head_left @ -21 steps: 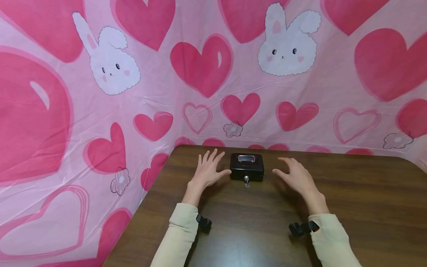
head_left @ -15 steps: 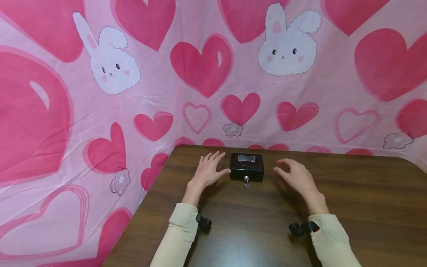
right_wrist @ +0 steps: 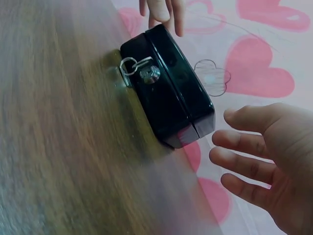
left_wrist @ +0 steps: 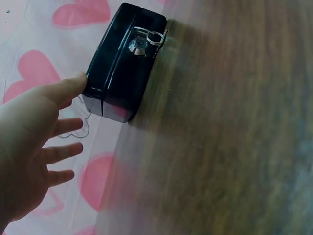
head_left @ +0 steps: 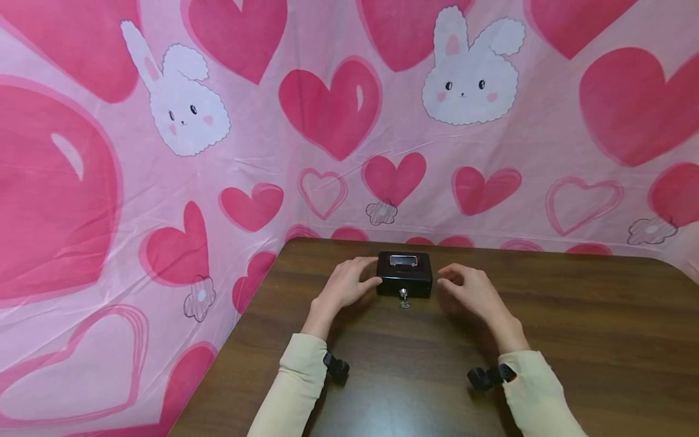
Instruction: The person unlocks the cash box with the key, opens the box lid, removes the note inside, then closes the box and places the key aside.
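A small black cash box with a silver handle on its lid stands closed near the far edge of the table. On its front is a round silver lock, with a key and ring hanging there. My left hand is at the box's left side, thumb tip right at the lid's front corner, fingers extended along that side. My right hand is beside the right end, a small gap between its loosely bent fingers and the box. Neither hand holds anything.
The brown wooden table ends just behind the box. A pink cloth with hearts and rabbits hangs behind and along the left side. Black wrist cameras sit on both wrists, below the cream sleeves.
Both hands have moved inward toward the box. The left fingers have come from spread apart to close along the box's left side; the right hand has narrowed its gap. The box has not moved.
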Demonstrator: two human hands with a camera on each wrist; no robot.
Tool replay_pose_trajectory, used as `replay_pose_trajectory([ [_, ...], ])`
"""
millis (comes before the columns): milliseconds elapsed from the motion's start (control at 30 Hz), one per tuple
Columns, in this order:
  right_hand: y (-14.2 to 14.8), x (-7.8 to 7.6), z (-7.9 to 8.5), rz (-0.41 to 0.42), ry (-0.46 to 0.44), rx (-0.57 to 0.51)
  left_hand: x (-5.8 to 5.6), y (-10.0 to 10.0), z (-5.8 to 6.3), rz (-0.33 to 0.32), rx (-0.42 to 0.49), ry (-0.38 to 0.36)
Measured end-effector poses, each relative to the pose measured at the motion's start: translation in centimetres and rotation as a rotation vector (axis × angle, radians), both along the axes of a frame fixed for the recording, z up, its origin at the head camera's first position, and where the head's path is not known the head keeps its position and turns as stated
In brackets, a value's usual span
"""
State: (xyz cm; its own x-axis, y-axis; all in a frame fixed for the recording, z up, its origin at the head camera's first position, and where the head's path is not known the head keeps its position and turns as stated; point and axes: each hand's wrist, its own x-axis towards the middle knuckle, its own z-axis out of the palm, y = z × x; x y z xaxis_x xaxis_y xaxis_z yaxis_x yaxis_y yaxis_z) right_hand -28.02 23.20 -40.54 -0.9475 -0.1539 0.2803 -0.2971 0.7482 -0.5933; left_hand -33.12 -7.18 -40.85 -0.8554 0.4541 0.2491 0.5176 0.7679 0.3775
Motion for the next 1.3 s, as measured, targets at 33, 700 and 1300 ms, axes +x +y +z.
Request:
replay_pose_trajectory([
  [33,-0.1,0.0,0.0,0.003,0.0,-0.011,0.0,0.0,0.0,0.001,0.003,-0.001],
  [700,-4.0,-0.2,-0.2,0.162,-0.053,-0.106,-0.1,0.6,0.0,-0.018,-0.024,-0.044],
  [1300,-5.8,-0.3,-1.0,0.202,-0.114,-0.106,-0.2,0.8,0.1,-0.025,-0.033,-0.027],
])
